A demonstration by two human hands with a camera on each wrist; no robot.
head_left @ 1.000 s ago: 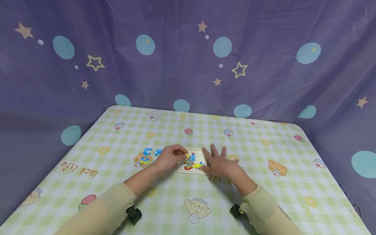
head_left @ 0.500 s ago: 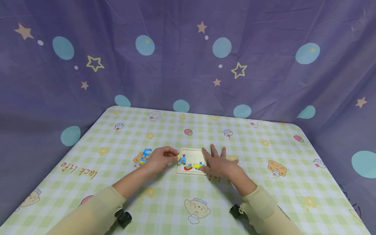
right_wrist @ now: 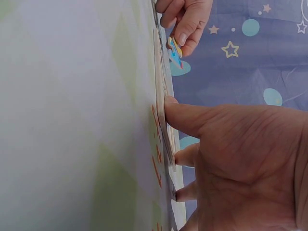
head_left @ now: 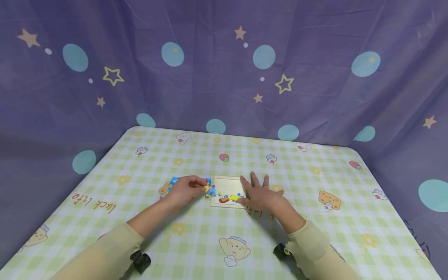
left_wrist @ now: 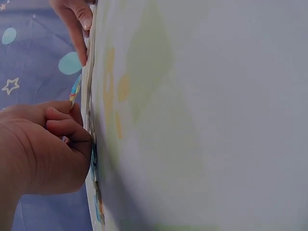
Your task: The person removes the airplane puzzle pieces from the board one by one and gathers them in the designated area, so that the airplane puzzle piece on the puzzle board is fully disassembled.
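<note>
My left hand (head_left: 183,190) pinches a jigsaw piece (head_left: 210,191), blue with yellow and red, between thumb and fingertips. That piece is tilted just above the left edge of a shallow wooden puzzle tray (head_left: 229,177); in the right wrist view the pinched piece (right_wrist: 175,52) is clear of the tray. Fitted pieces (head_left: 229,198) in red, yellow and blue line the tray's near side, and its far part shows bare wood. My right hand (head_left: 260,192) lies with fingers spread, thumb and a finger touching the tray's right side.
Loose blue pieces lie left of the tray: one (head_left: 209,181) just beyond the left fingertips, others (head_left: 174,180) partly hidden by the left hand. A checked cloth (head_left: 196,241) covers the table. A purple curtain (head_left: 217,89) hangs behind it.
My left hand has carried the pinched piece leftward from over the tray to its left edge, uncovering a loose blue piece. The right hand has stayed in place.
</note>
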